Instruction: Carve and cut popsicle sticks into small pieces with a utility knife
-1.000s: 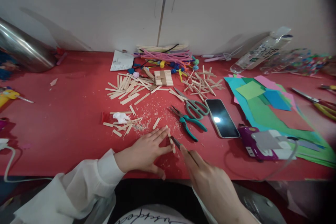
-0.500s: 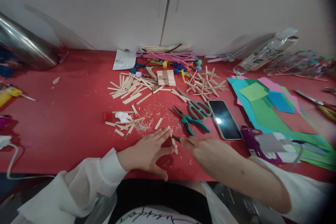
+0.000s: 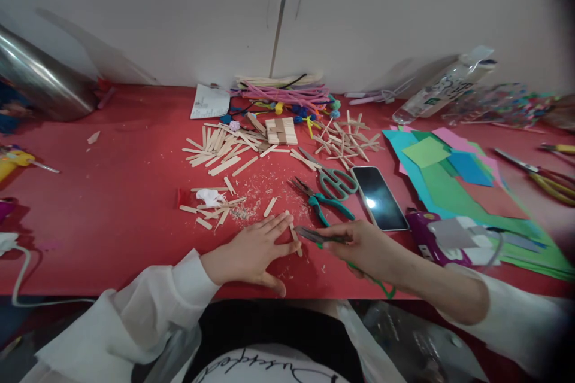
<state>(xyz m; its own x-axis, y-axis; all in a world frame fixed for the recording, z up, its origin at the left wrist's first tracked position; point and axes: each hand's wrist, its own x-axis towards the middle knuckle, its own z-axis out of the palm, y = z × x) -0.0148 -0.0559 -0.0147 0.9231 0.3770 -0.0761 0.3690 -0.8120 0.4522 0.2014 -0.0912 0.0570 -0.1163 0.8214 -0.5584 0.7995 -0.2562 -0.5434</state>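
My left hand (image 3: 256,251) lies flat on the red table with fingers spread, its fingertips pressing a craft stick (image 3: 294,234) down near both ends. In my right hand (image 3: 368,251) is a pair of scissors (image 3: 317,235), gripped around the blades. Their tips point left, close beside the stick, and a green handle loop shows below my palm. Whether the tips touch the wood I cannot tell. A short cut stick (image 3: 270,207) lies just beyond my left fingers, among wood shavings (image 3: 245,212).
Beyond my hands lie teal pliers (image 3: 335,206), grey-green scissors (image 3: 339,184) and a phone (image 3: 380,198). Craft sticks (image 3: 220,146) are heaped farther back. Coloured paper (image 3: 453,173) and a purple-and-white object (image 3: 442,239) sit at right, a glue gun (image 3: 18,161) at left.
My right hand has turned and drawn back slightly, so the scissor blades and green handle now show. My left hand stays on the stick. The whole view has shifted a little.
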